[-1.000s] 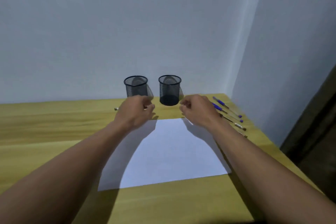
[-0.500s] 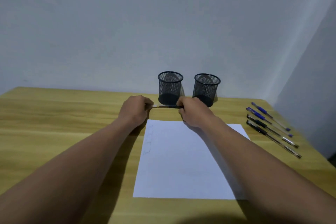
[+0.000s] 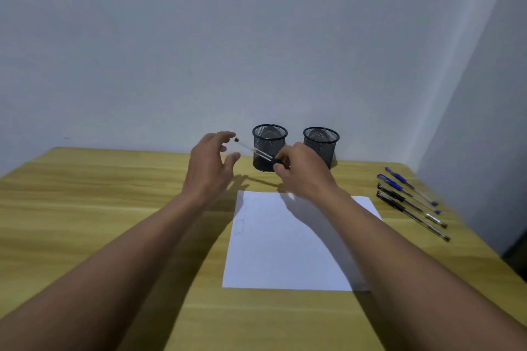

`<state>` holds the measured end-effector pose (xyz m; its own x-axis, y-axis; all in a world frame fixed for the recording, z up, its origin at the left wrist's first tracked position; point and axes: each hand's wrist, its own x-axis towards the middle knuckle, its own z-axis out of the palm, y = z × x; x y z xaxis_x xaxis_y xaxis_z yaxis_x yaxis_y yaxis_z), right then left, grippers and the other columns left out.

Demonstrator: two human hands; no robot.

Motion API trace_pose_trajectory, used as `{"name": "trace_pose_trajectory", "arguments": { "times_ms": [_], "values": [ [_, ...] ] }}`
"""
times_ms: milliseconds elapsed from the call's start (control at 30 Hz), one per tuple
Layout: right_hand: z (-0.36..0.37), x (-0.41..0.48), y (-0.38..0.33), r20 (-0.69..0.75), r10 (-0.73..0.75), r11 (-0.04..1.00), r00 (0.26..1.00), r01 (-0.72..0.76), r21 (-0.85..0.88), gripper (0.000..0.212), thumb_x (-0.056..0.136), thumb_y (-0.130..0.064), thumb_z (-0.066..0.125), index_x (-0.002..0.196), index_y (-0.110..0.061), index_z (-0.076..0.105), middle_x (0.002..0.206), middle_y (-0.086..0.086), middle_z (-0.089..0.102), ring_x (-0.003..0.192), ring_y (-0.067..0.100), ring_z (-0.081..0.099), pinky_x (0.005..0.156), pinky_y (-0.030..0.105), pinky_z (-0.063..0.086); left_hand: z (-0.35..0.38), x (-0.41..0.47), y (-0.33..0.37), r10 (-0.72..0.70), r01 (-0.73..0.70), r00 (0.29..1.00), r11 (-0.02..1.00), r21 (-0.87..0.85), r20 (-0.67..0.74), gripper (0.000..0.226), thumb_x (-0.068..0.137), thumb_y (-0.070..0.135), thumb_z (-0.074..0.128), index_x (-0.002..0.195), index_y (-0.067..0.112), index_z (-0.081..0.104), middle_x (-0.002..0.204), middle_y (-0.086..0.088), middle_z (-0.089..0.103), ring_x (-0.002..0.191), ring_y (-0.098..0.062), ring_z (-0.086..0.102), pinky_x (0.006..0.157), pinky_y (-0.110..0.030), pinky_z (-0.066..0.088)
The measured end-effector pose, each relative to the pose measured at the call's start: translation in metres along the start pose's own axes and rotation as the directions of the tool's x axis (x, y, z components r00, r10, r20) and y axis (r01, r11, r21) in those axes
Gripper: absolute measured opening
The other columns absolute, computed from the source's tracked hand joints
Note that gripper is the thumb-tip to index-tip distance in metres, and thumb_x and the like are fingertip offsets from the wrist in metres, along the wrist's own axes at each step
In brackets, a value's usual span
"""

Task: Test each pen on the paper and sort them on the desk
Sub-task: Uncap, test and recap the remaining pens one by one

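Observation:
My right hand (image 3: 302,177) pinches a clear pen (image 3: 258,152) by its black grip, in the air in front of the left mesh cup (image 3: 269,135). The pen slants up and left, and its black end sits between the spread fingers of my left hand (image 3: 209,165), which does not clearly grip it. A white sheet of paper (image 3: 285,253) lies on the desk below both hands, with faint scribbles (image 3: 240,222) near its left edge. Several capped pens, blue (image 3: 397,179) and black (image 3: 410,212), lie in a row to the right of the paper.
A second black mesh cup (image 3: 321,141) stands right of the first, both near the wall. The wooden desk (image 3: 99,208) stretches to the left. Its right edge runs just past the row of pens, where a side wall meets the corner.
The pen has been lifted off the desk and tilted, left end up. My left hand has loosened from a closed grip to spread fingers. The view has kept shifting to the left.

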<state>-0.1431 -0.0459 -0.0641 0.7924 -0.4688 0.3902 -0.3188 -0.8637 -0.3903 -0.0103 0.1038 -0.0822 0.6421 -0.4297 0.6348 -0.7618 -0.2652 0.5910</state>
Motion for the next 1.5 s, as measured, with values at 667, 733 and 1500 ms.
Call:
{"name": "trace_pose_trajectory", "arguments": {
  "times_ms": [667,733,1500],
  "values": [
    [-0.024,-0.079,-0.041,0.289,0.356,0.047,0.889,-0.326,0.944,0.002,0.091,-0.007,0.073,0.091,-0.007,0.074,0.079,0.007,0.073,0.073,0.014,0.069,0.069,0.024,0.062,-0.035,-0.045,0.065,-0.309,0.558,0.826,0.568,-0.605,0.472,0.015,0.088,0.002,0.07,0.101,-0.005,0.073,0.086,-0.012,0.071,0.074,-0.016,0.069,0.072,-0.022,0.058],
    [-0.021,-0.079,-0.042,0.273,0.353,0.048,0.895,-0.308,0.95,0.003,0.09,-0.006,0.074,0.089,-0.003,0.075,0.076,0.008,0.072,0.068,0.013,0.069,0.068,0.022,0.062,-0.037,-0.043,0.064,-0.284,0.534,0.838,0.608,-0.588,0.467,0.015,0.086,0.004,0.073,0.1,-0.002,0.075,0.086,-0.011,0.072,0.074,-0.014,0.069,0.073,-0.021,0.058],
    [0.001,-0.069,-0.05,0.173,0.354,0.146,0.919,-0.238,0.96,0.006,0.088,0.002,0.074,0.082,0.001,0.075,0.071,0.011,0.073,0.068,0.019,0.071,0.072,0.022,0.063,-0.045,-0.035,0.041,-0.213,0.362,0.897,0.858,-0.364,0.387,0.008,0.088,0.009,0.073,0.082,0.004,0.076,0.064,-0.004,0.067,0.054,-0.007,0.058,0.057,-0.017,0.049]
  ]
}}
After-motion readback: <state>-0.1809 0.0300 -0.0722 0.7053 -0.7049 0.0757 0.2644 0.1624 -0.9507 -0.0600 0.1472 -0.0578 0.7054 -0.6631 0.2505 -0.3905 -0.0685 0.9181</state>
